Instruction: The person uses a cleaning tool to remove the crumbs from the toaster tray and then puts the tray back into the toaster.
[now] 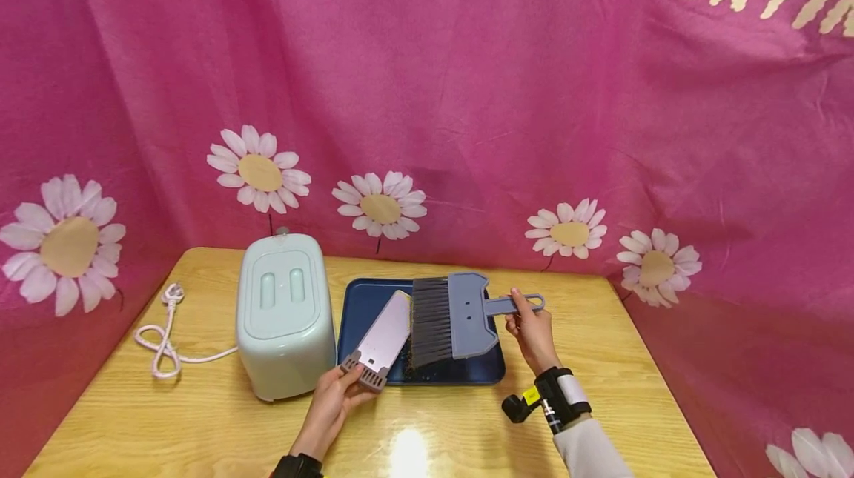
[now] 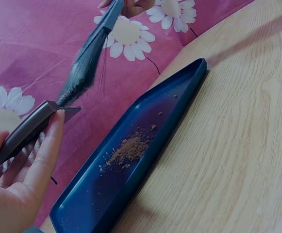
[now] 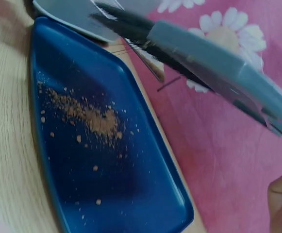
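Note:
My left hand [image 1: 331,405] pinches the slotted grey end of a toaster crumb tray [image 1: 385,331], a flat, shiny metal plate that reflects pink. In the right hand [image 1: 534,327] is the handle of a grey-blue hand brush [image 1: 469,315] with dark bristles. The bristle tips meet the crumb tray's edge in the head view; contact is hard to tell. Both tools are held above a dark blue tray [image 1: 363,305]. Brown crumbs [image 3: 90,116] lie scattered on this tray, thickest in one patch. In the left wrist view, the brush [image 2: 85,60] tilts down toward the crumb tray [image 2: 26,131].
Left of the blue tray stands a pale mint toaster [image 1: 285,315] with a lid on top. Its white cord and plug [image 1: 167,341] lie on the wooden table [image 1: 460,426]. A pink curtain [image 1: 454,93] with daisies hangs behind.

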Available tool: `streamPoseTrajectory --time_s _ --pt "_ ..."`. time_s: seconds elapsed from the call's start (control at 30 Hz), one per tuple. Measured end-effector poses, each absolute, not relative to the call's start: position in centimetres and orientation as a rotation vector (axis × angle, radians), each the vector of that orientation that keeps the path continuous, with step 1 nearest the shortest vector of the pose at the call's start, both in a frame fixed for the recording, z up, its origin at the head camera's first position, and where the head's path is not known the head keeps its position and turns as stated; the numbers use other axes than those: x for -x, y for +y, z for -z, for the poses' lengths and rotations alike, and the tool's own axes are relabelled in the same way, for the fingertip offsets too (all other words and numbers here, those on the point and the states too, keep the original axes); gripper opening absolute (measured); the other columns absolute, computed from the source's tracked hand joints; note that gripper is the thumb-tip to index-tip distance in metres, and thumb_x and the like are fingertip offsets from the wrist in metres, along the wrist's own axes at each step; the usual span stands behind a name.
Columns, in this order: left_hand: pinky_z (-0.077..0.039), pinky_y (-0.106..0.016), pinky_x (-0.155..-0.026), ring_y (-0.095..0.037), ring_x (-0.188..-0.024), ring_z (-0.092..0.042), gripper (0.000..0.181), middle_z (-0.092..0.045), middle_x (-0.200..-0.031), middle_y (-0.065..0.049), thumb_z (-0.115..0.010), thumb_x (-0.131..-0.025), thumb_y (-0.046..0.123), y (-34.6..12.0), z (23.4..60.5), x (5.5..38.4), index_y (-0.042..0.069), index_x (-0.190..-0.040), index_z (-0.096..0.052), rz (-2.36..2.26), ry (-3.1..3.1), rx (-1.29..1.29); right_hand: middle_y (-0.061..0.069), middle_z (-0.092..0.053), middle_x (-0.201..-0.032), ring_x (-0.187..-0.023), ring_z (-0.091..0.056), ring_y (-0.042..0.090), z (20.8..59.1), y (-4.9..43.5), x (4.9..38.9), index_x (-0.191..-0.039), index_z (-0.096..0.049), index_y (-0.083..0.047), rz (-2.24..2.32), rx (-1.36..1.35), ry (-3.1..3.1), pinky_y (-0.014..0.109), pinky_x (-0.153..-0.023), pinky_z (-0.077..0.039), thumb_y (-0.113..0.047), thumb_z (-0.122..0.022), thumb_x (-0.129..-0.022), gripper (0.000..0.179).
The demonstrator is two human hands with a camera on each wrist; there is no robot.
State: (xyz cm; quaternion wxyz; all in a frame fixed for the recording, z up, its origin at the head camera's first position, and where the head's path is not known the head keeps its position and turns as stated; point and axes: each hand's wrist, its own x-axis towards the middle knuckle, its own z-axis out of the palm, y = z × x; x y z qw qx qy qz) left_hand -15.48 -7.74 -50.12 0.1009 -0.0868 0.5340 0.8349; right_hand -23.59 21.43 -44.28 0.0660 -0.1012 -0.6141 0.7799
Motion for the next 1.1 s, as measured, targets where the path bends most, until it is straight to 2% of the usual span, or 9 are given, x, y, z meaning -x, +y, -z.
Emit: streamPoseTrajectory --time_s 0.1,0.23,0.43,0.6,0.83,1.1 --pt "-0.050 -0.042 -0.080 -0.021 -0.090 -0.058 0.047 -0.045 -0.119 -0.034 -0.041 -0.094 0.008 -7.9 50.1 15.5 -0.021 -0.127 -0.025 -2.461 1.575 0.252 -0.002 -0.047 -0.049 -0.042 -0.037 0.004 43.5 20.1 23.6 -0.085 -0.063 0.001 -2.374 0.288 -1.898 0.015 -0.043 -0.031 -0.026 -0.049 -0.092 0.031" --pt "-0.049 -0.043 -0.080 -0.022 -0.089 -0.058 0.047 -0.049 -0.114 -0.030 -0.040 -0.094 0.007 -8.0 50.1 15.3 -0.021 -0.127 -0.024 -2.454 1.579 0.249 -0.004 -0.046 -0.047 -0.042 -0.036 0.005 43.7 18.6 23.9 -0.099 -0.059 0.013 -2.335 0.207 -2.032 0.016 -0.042 -0.028 -0.027 -0.046 -0.093 0.042" --pt "-0.050 -0.042 -0.079 -0.018 -0.084 -0.060 0.046 -0.057 -0.101 -0.017 -0.040 -0.094 0.007 -7.9 50.0 15.4 -0.023 -0.126 -0.025 -2.464 1.561 0.245 -0.004 -0.046 -0.047 -0.043 -0.037 0.006 43.5 17.1 24.4 -0.100 -0.061 0.011 -2.246 0.093 -2.226 0.017 -0.042 -0.023 -0.036 -0.049 -0.091 0.049" --pt "-0.051 -0.040 -0.078 -0.017 -0.080 -0.061 0.045 -0.059 -0.097 -0.013 -0.040 -0.094 0.007 -7.8 50.1 15.5 -0.022 -0.126 -0.026 -2.460 1.558 0.254 -0.004 -0.046 -0.048 -0.044 -0.037 0.006 43.5 16.7 24.6 -0.100 -0.061 0.010 -2.263 0.068 -2.259 0.017 -0.043 -0.025 -0.042 -0.051 -0.087 0.054" --pt "-0.050 -0.041 -0.078 -0.020 -0.088 -0.059 0.047 -0.054 -0.107 -0.021 -0.040 -0.094 0.007 -7.8 50.1 15.3 -0.023 -0.126 -0.023 -2.436 1.577 0.250 -0.003 -0.046 -0.049 -0.044 -0.037 0.006 44.0 17.1 24.7 -0.100 -0.061 0.009 -2.288 0.130 -2.224 0.017 -0.043 -0.025 -0.038 -0.050 -0.089 0.050" --pt "-0.050 -0.043 -0.079 -0.024 -0.091 -0.058 0.046 -0.043 -0.119 -0.036 -0.039 -0.094 0.006 -7.6 50.2 15.3 -0.023 -0.126 -0.023 -2.445 1.585 0.243 -0.005 -0.049 -0.046 -0.041 -0.039 0.003 43.9 18.0 24.8 -0.106 -0.057 0.014 -2.292 0.274 -2.124 0.014 -0.041 -0.029 -0.029 -0.047 -0.092 0.047"
